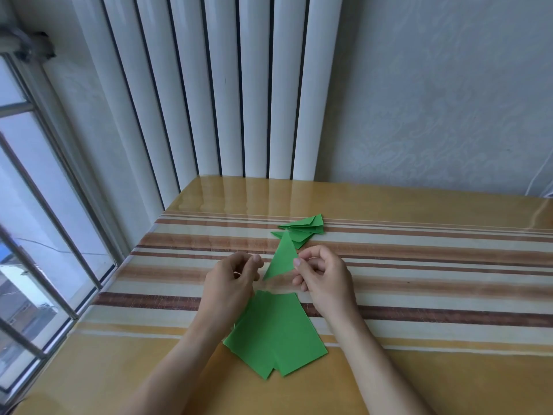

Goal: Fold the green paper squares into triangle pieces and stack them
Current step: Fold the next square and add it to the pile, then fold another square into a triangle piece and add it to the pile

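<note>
Now pinching thin, light, bendy folded triangle by its edge in right hand, above flat green squares, near done stack; left hand loosely curled beside it, touch unclear.

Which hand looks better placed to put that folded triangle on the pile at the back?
Probably the right hand. It pinches the folded triangle by its right edge and sits nearer the pile of finished pieces, beyond and slightly right. The left hand is curled beside the triangle, apparently not gripping it.
</note>
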Demonstrator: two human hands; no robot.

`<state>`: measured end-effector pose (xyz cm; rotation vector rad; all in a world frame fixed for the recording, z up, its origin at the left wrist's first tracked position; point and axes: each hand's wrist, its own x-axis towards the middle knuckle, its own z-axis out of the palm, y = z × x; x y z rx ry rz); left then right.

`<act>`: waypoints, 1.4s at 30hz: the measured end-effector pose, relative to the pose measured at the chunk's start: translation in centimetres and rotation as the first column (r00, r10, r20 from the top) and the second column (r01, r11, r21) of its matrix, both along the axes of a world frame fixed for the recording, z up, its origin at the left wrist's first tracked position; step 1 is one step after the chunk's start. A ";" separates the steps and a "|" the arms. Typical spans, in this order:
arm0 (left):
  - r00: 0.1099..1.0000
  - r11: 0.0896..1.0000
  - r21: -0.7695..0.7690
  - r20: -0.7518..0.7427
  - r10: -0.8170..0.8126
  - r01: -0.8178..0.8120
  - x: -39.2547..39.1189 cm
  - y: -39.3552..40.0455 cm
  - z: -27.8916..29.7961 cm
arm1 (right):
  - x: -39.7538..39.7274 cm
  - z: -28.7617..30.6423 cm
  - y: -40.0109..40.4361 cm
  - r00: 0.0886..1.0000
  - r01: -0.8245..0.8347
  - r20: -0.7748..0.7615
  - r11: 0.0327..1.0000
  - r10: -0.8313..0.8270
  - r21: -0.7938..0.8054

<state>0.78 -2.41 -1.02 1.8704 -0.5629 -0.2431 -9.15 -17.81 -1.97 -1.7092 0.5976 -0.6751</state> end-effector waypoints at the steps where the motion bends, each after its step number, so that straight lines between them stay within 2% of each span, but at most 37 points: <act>1: 1.000 1.000 0.010 0.014 -0.004 0.003 0.0 0.0 0.0 | 0.0 -0.2 -0.3 0.999 0.048 0.008 0.999 -0.048 -0.023; 4: 0.994 0.996 0.069 0.085 -0.065 0.059 -0.1 0.2 -0.1 | 0.1 -0.5 -1.2 0.986 0.163 0.050 0.986 -0.162 -0.021; 8: 0.960 0.961 0.201 0.166 -0.226 0.192 -0.4 0.4 0.2 | 0.2 -0.4 -2.1 0.966 0.240 0.086 0.968 -0.245 0.069; 12: 0.906 0.877 0.396 0.203 -0.373 0.272 -0.6 0.3 0.4 | 0.6 -0.4 -2.5 0.967 0.239 0.064 0.967 -0.245 0.085; 15: 0.884 0.834 0.454 0.180 -0.431 0.314 -0.2 0.4 0.2 | 0.9 -0.6 -2.5 0.986 0.167 0.012 0.985 -0.168 0.050; 21: 0.860 0.778 0.505 0.124 -0.494 0.374 0.0 0.6 0.1 | 0.9 -0.7 -2.7 0.996 0.073 -0.053 0.997 -0.074 -0.027; 27: 0.869 0.806 0.469 0.142 -0.473 0.362 -0.1 0.5 0.1 | 0.5 -0.5 -2.4 0.992 0.063 -0.104 0.990 -0.076 -0.124; 35: 0.883 0.840 0.413 0.151 -0.445 0.352 -0.3 0.5 0.3 | -0.2 -0.5 -1.2 0.959 -0.208 -0.264 0.888 0.102 -0.410; 42: 0.896 0.864 0.395 0.180 -0.405 0.312 -0.4 0.5 0.5 | -0.3 0.0 -1.0 0.924 -0.334 -0.303 0.877 0.232 -0.346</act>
